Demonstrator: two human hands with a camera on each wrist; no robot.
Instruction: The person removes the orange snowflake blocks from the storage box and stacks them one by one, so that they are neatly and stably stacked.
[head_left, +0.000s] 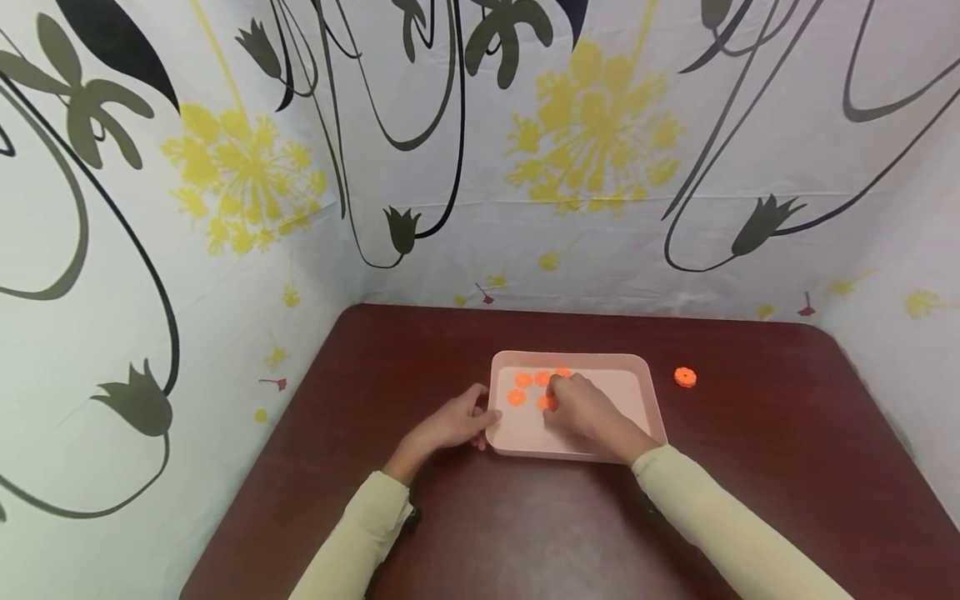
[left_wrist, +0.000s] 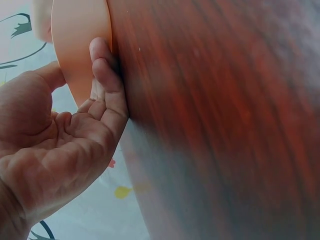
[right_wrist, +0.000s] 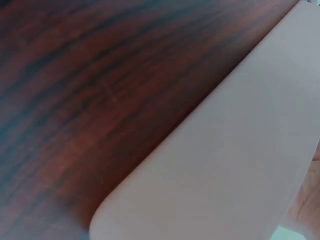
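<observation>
A shallow pink tray point(head_left: 637, 400) rests on the dark table, with several small orange flower-shaped slices point(head_left: 516, 397) lying in its left part. My left hand point(head_left: 459, 419) holds the tray's left side, its thumb over the rim; in the left wrist view the fingers of that hand point(left_wrist: 75, 120) lie along the outer wall. Inside the tray, my right hand point(head_left: 583, 406) reaches down with curled fingers and pinches an orange slice point(head_left: 546, 403), partly covered by the fingertips. Only a bit of the right hand point(right_wrist: 305, 200) shows in the right wrist view, behind the tray wall point(right_wrist: 215, 145).
A small stack of orange slices point(head_left: 685, 377) stands on the table right of the tray. The dark reddish-brown table point(head_left: 765, 433) extends around the tray. Patterned cloth point(head_left: 495, 175) hangs behind the table and along its sides.
</observation>
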